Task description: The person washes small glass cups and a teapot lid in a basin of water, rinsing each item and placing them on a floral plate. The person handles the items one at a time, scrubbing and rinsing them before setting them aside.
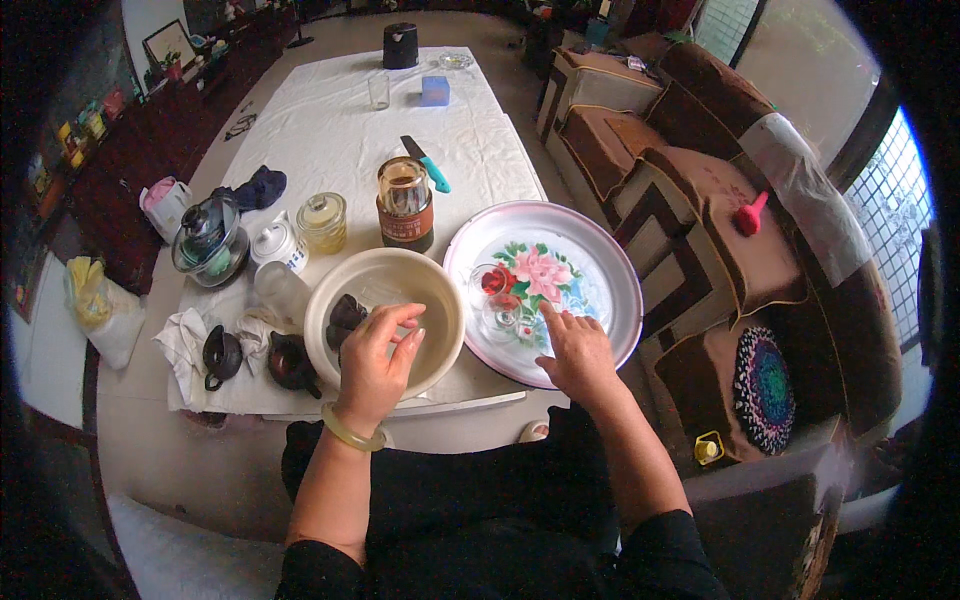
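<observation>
My left hand (377, 360), with a pale bangle at its wrist, hovers over the near part of a cream basin (450, 345) with its fingers curled and apart; I see nothing held in it. Dark items (345, 315) lie at the basin's left inside, partly hidden by the hand. Over the near edge of a flower-patterned enamel tray (611, 300), my right hand (579, 349) is empty, its index finger stretched out. A stemmed clear glass (504, 311) rests at the tray's left part. Two small dark pitchers (222, 358) (291, 363) stand left of the basin by white cloths (184, 352).
Beyond the basin are a lidded glass jar (322, 223), a white lidded pot (279, 244), a glass bottle with a brown sleeve (406, 214) and a knife with a teal handle (435, 174). A glass pot (210, 244) stands at left, and a brown sofa (720, 187) at right.
</observation>
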Demonstrator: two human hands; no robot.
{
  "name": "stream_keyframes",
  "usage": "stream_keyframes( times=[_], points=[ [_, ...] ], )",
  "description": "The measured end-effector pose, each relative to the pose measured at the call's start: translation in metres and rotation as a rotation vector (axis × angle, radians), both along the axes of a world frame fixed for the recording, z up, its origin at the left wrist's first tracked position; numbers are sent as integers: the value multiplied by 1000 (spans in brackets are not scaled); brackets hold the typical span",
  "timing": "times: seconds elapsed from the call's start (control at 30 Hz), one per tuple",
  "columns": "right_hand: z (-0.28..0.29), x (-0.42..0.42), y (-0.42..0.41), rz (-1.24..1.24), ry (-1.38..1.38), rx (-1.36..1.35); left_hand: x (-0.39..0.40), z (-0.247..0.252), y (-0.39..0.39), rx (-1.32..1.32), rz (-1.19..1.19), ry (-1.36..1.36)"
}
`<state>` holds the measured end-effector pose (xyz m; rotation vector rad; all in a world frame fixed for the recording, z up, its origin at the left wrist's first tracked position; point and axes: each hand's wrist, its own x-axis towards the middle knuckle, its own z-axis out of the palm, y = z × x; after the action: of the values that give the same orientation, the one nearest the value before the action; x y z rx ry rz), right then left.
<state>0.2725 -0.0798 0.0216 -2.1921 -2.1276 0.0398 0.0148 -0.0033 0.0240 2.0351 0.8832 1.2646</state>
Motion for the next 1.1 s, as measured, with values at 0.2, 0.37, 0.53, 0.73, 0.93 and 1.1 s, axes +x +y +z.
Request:
stream_keyframes(
  times=[0.2,0.37,0.53,0.73,0.93,1.1],
  points=[
    [-8,-1,2,55,-30,56,1,-3,4,-7,0,-13],
    [-5,-5,3,40,24,-7,2,-3,6,-9,2,-26],
    [-9,-6,4,59,3,19,1,-4,9,-28,-2,-43],
    [-7,-9,7,62,43,-1,-2,-3,11,-36,10,-41],
    [-14,-8,9,77,52,33,-6,-6,15,-58,36,-54],
    [-15,-9,10,59,75,17,-7,-11,17,-70,36,-82]
  ],
)
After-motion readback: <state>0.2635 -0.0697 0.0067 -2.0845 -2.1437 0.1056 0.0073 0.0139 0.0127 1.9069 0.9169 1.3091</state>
